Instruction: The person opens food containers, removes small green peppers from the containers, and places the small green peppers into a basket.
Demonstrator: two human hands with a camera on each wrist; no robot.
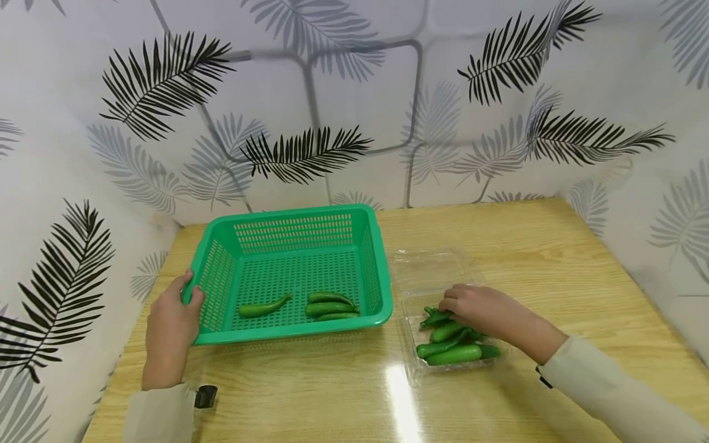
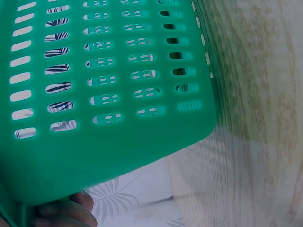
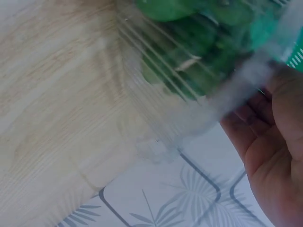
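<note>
A: How is the left hand (image 1: 173, 326) gripping?

B: It is gripping the left end of the rectangular, perforated green plastic basket (image 1: 293, 212). In the left wrist view the fingers (image 2: 71, 215) are curling about the rim; in the head view the thumb (image 1: 196, 296) is bearing on the same end. The grip is closing on the basket.

A: How is the right hand (image 1: 482, 304) set?

B: It is reaching down into the clear, rectangular plastic container (image 1: 410, 344), its fingers bending over a pile of elongated green vegetables (image 1: 455, 355). The fingertips are not showing, so one cannot tell how widely they are spreading or whether they are pinching a vegetable.

A: Where are the remaining vegetables lying?

B: Inside the basket. One slender, curved green vegetable (image 1: 266, 306) is lying alone toward the left front; three similar pieces (image 1: 331, 307) are lying side by side near the right front corner.

A: And the supports?

B: Basket and container are standing just beside each other on the light wood-grain table (image 1: 277, 394), the container to the right. Its clear lid (image 1: 429, 271) is lying open toward the leaf-patterned backdrop (image 1: 365, 98).
</note>
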